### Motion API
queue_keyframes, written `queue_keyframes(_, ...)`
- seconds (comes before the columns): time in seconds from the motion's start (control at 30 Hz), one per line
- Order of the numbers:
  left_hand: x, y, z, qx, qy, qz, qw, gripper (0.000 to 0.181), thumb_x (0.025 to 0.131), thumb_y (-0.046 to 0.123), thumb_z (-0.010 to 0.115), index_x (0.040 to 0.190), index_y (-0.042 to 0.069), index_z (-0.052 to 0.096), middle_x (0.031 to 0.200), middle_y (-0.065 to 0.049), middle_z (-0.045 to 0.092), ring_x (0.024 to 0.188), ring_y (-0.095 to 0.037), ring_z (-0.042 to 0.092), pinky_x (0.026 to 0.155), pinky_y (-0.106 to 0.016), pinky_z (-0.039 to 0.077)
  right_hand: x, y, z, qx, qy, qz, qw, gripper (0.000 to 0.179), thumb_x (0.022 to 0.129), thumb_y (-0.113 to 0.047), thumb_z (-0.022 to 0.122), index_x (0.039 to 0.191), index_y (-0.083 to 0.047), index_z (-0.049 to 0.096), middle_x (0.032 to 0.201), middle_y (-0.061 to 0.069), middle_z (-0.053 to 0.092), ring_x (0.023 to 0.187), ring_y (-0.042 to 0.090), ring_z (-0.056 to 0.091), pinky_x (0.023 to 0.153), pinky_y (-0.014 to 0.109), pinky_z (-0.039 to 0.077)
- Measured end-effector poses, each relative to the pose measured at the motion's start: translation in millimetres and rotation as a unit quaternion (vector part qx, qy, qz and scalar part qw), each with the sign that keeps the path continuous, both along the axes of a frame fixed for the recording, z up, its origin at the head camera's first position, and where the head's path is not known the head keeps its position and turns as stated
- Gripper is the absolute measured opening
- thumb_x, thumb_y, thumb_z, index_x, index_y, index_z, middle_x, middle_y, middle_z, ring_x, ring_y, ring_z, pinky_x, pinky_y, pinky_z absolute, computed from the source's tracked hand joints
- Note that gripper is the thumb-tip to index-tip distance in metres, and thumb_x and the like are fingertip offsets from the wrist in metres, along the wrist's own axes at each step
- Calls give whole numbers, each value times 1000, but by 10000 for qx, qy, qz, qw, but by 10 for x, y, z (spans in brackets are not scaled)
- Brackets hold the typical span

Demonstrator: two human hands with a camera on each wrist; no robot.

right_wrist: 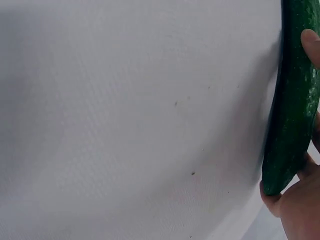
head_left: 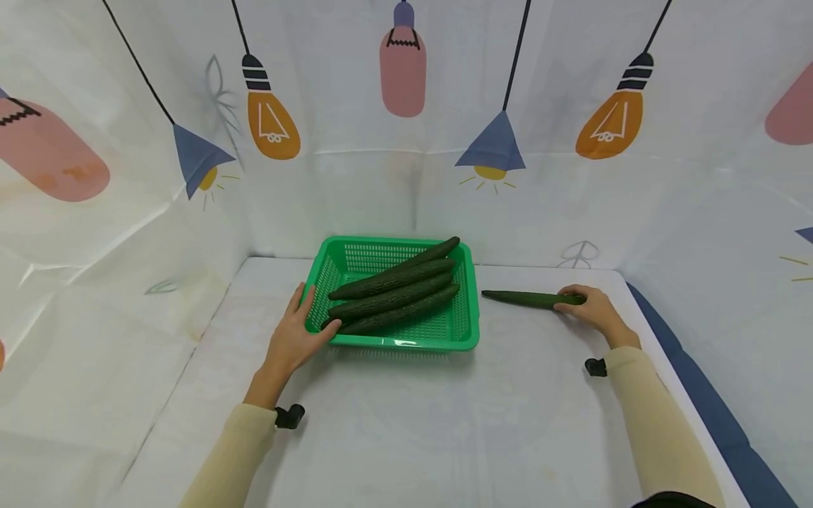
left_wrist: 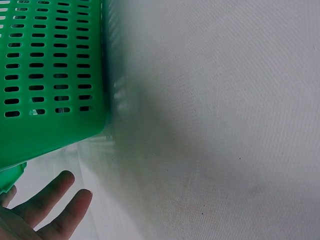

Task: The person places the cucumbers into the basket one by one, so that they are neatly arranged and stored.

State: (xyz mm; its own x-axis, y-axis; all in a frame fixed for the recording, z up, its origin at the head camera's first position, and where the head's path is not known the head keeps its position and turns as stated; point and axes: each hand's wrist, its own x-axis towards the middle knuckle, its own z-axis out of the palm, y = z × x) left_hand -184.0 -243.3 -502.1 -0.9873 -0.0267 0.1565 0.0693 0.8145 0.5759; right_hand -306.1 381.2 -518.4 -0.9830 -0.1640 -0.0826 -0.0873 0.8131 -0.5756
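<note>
A green slotted plastic basket (head_left: pixel 406 344) stands on the white table, with several dark green cucumbers (head_left: pixel 394 293) lying slantwise in it. My left hand (head_left: pixel 294 341) is at its left front corner, the thumb over the front rim and the fingers spread along the left side. The left wrist view shows the basket's perforated wall (left_wrist: pixel 47 132) and straight fingers (left_wrist: pixel 50 197) beside it. To the right of the basket, my right hand (head_left: pixel 595 310) holds a single cucumber (head_left: pixel 524 299) by its right end. Thumb and fingers lie on either side of this cucumber (right_wrist: pixel 292 115) in the right wrist view, close over the table.
The white tabletop (head_left: pixel 457 430) stretches in front of the basket. Behind it hangs a white sheet (head_left: pixel 356 190) printed with lamps and bulbs. Dark blue fabric (head_left: pixel 711 409) runs along the table's right edge.
</note>
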Motion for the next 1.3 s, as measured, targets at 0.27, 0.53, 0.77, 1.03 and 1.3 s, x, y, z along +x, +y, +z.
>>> queue_keyframes(0.27, 15, -5, 11, 69, -47, -4, 10000, 99, 92, 66, 62, 167, 20, 16, 174, -10, 10, 150, -48, 34, 103, -71, 44, 46, -36, -21, -8, 244, -72, 9997, 54, 97, -38, 72, 131, 2, 62, 135, 33, 57, 128, 53, 47, 108, 69, 35)
queue_keyframes(0.53, 21, 0, 10, 81, 3, -35, 10000, 99, 93, 65, 63, 167, 19, 17, 174, -11, 11, 150, -48, 34, 102, -70, 44, 74, -44, 6, -115, 415, -100, 9990, 55, 97, -39, 72, 132, 2, 61, 139, 32, 55, 132, 54, 44, 109, 70, 34)
queue_keyframes(0.77, 28, 2, 24, 58, 42, -32, 10000, 98, 93, 64, 62, 167, 18, 18, 173, -13, 13, 148, -49, 36, 101, -70, 45, 63, -70, 117, -172, 703, -190, 9972, 52, 97, -37, 73, 129, 2, 63, 136, 30, 58, 128, 50, 49, 106, 68, 37)
queue_keyframes(1.03, 29, -1, 31, 34, -9, -44, 10000, 99, 93, 65, 61, 167, 18, 17, 174, -12, 11, 150, -48, 34, 104, -71, 43, 36, -143, 318, -180, 834, -244, 9961, 51, 97, -38, 73, 129, -1, 64, 136, 28, 59, 124, 47, 52, 103, 65, 41)
queue_keyframes(1.3, 17, -7, 23, 5, -63, -38, 10000, 99, 93, 67, 60, 167, 19, 15, 174, -10, 9, 151, -47, 32, 105, -71, 42, -11, -270, 479, -117, 1076, 1, 9941, 52, 96, -39, 74, 130, -1, 66, 138, 27, 59, 128, 47, 51, 107, 66, 39)
